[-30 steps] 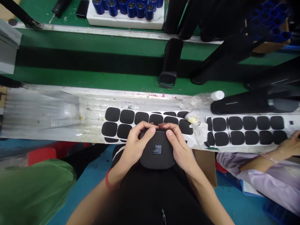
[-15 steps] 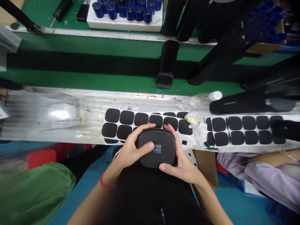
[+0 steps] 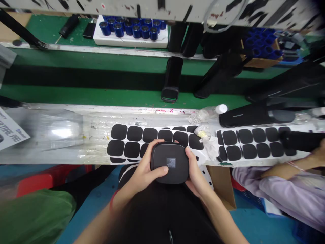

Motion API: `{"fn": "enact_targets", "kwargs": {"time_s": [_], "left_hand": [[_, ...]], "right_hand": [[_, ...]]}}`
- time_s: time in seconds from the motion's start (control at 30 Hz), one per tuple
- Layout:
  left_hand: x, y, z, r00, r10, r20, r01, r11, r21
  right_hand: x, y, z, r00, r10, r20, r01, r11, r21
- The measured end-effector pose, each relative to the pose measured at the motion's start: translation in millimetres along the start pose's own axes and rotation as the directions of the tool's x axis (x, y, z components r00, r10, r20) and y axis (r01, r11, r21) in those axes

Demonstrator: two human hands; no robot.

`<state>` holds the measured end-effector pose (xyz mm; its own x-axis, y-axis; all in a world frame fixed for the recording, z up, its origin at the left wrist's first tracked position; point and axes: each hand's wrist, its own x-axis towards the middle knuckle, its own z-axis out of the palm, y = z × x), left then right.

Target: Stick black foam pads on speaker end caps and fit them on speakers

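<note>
Far left: printed white carton (image 3: pixel 12 132), glossy, with clear film (image 3: pixel 63 132) wrinkled and shiny on the bench beside it. Below that, a co-worker's green garment (image 3: pixel 38 217), soft folds, near a red stool (image 3: pixel 31 183), smooth plastic. Then a white backing sheet with rows of matte black pads (image 3: pixel 149 135), flat rounded squares; plenty of these are on the backing, so I'd read that stock as largely unused. Left hand (image 3: pixel 143 171) curls round the left side of the black unit (image 3: pixel 170 150), thumb flat on its face by the label's lower-left corner. Unit sits in both hands at the bench's front edge, over the lap: satin black, rounded-square, thin rim. Progress: small grey printed label (image 3: pixel 171 162) is on, looks flat; no pad on the face toward the camera. Other side is hidden, so can't call that one done or left. Right hand (image 3: pixel 196 174) is part-closed on the right side, thumb at the upper edge, fingers mostly hidden beneath. Next right: clear ribbed bottle (image 3: pixel 203 115), crumpled tissue (image 3: pixel 209 144), second pad sheet (image 3: pixel 233 152), also well stocked. Far right, a co-worker's hand (image 3: pixel 317 156) is at a dark object (image 3: pixel 304 141); grip too unclear to tell.
</note>
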<state>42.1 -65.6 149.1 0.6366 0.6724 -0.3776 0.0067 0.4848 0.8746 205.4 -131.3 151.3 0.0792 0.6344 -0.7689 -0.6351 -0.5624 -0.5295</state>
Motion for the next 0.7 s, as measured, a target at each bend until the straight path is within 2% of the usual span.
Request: {"fn": "enact_targets", "kwargs": {"time_s": [0.07,0.13,0.17,0.23,0.3,0.33,0.37,0.4,0.43,0.47,0.5,0.53,0.57,0.63,0.7], "left_hand": [[-2,4,6.4,0.999,0.047,0.008,-0.047,0.998,0.029],[-6,8,11.2,0.985,0.169,0.029,-0.172,0.974,0.149],[-8,9,12.6,0.966,0.251,0.06,-0.258,0.935,0.244],[-9,8,12.6,0.909,0.369,0.196,-0.418,0.803,0.426],[-6,4,9.2,0.866,0.383,0.32,-0.497,0.717,0.488],[-3,1,6.9,0.873,0.378,0.308,-0.486,0.734,0.475],[0,-2,4.8,0.9,0.376,0.221,-0.436,0.789,0.434],[4,-4,3.5,0.933,0.354,0.068,-0.354,0.867,0.351],[6,-4,3.3,0.953,0.282,-0.109,-0.253,0.942,0.22],[7,-3,4.7,0.956,0.164,-0.245,-0.153,0.986,0.061],[6,0,7.6,0.949,0.037,-0.312,-0.069,0.994,-0.09],[4,5,11.7,0.948,-0.056,-0.313,-0.01,0.979,-0.206],[2,11,16.4,0.956,-0.096,-0.277,0.016,0.96,-0.279],[-1,22,24.4,0.971,-0.032,-0.237,-0.051,0.941,-0.335],[3,29,26.6,0.956,0.058,-0.286,-0.159,0.925,-0.346]], "right_hand": [[-8,-5,-2,0.999,0.047,-0.008,-0.046,0.996,0.075],[-13,-9,-6,0.997,0.08,0.002,-0.08,0.99,0.117],[-14,-11,-8,0.995,0.094,0.014,-0.095,0.988,0.124],[-10,-12,-11,0.995,0.09,0.035,-0.093,0.99,0.109],[-1,-11,-11,0.998,0.049,0.047,-0.053,0.995,0.08],[3,-10,-11,0.998,0.032,0.052,-0.036,0.997,0.07],[5,-9,-11,0.998,0.018,0.054,-0.022,0.997,0.068],[6,-9,-10,0.998,0.003,0.063,-0.007,0.998,0.06],[3,-8,-9,0.997,-0.022,0.076,0.02,0.999,0.033],[-2,-8,-8,0.993,-0.06,0.098,0.061,0.998,-0.016],[-9,-9,-7,0.986,-0.105,0.131,0.116,0.99,-0.083],[-18,-10,-5,0.972,-0.153,0.177,0.182,0.97,-0.162],[-26,-12,-3,0.954,-0.186,0.235,0.242,0.94,-0.24],[-38,-16,2,0.917,-0.212,0.339,0.329,0.881,-0.339],[-35,-22,9,0.896,-0.228,0.382,0.369,0.861,-0.35]]}}
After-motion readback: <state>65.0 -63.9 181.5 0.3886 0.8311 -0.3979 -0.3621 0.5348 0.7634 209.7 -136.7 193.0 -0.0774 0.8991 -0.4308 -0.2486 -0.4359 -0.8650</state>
